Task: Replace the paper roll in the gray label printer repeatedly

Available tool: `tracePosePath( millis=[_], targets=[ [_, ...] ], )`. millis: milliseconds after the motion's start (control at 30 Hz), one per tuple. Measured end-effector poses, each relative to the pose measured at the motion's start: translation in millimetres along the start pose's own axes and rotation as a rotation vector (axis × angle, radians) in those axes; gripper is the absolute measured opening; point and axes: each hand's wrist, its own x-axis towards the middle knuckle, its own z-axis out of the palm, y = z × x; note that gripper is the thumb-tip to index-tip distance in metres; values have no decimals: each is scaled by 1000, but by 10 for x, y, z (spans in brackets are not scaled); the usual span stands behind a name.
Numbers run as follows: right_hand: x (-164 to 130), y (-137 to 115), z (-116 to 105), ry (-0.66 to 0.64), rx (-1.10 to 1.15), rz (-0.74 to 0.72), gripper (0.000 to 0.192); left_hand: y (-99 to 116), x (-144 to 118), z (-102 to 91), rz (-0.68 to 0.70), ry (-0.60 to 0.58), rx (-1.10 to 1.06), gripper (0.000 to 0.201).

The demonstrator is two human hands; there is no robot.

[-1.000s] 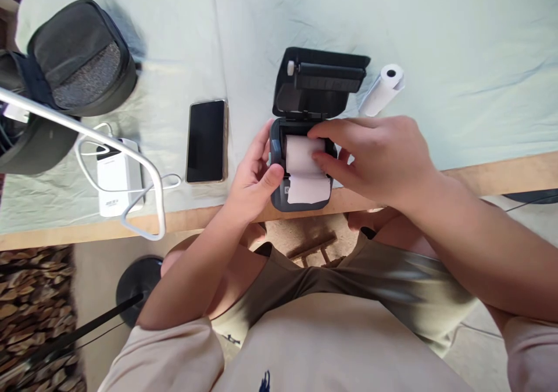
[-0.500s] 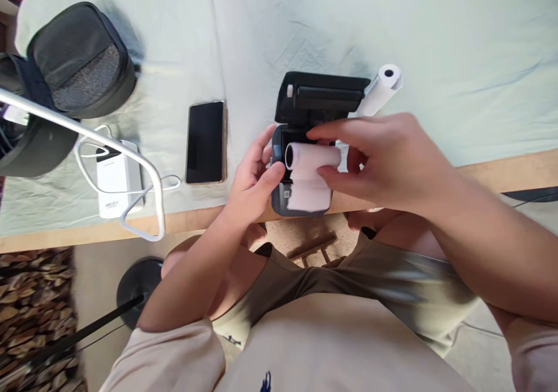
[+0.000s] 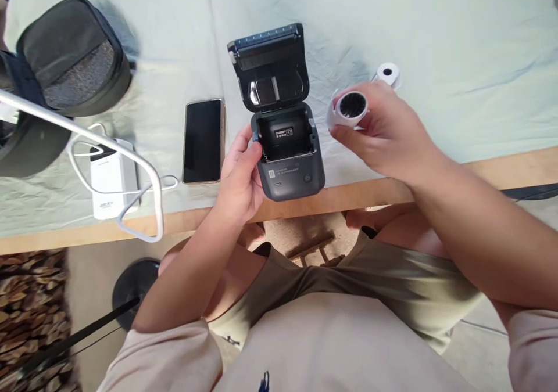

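Now the left hand [image 3: 238, 174] clasps the open printer [image 3: 285, 148], while the right hand [image 3: 383, 133] pinches a paper roll [image 3: 349, 108].

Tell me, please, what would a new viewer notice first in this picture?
First, the small dark printer at the table edge, its lid open and its paper bay empty, steadied by the left hand. Right of it, the right hand holds a white paper roll above the table; a second roll lies behind.

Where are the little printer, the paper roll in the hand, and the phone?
printer [image 3: 291, 174]: head view, on its grey front panel.
paper roll [image 3: 352, 106]: head view, on its dark hollow end.
phone [image 3: 203, 141]: head view, on the middle of its black screen.
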Motion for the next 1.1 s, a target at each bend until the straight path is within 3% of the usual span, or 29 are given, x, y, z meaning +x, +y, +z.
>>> tracePosePath(
  millis=[167,267,400,500,633,733,833,1000,1100],
  targets=[
    [-46,56,85,-57,-287,38,36,-26,1,-28,-39,-10,18,54],
    [-51,27,51,-62,-347,-45,46,-61,27,-52,-32,-6,-2,57],
    [-15,-64,-141,250,-394,-156,36,-64,45,-38,-5,-13,-47,48],
    [62,24,-235,395,-504,16,37,-46,44,-17,-25,-12,-83,48],
    [151,274,-180,293,-547,313,48,-38,44,-13,-25,-15,-115,48],
    [172,364,-106,264,-566,360,43,-44,50,-22,-33,-31,-103,47],
    [190,407,-84,277,-557,309,39,-57,63,-40,-32,-38,-76,51],
    [246,509,-170,388,-470,172,52,-81,73,-81,-36,-65,-66,58],
    [220,396,-215,498,-260,-65,54,-83,68,-92,-39,-79,-55,60]
  ],
)
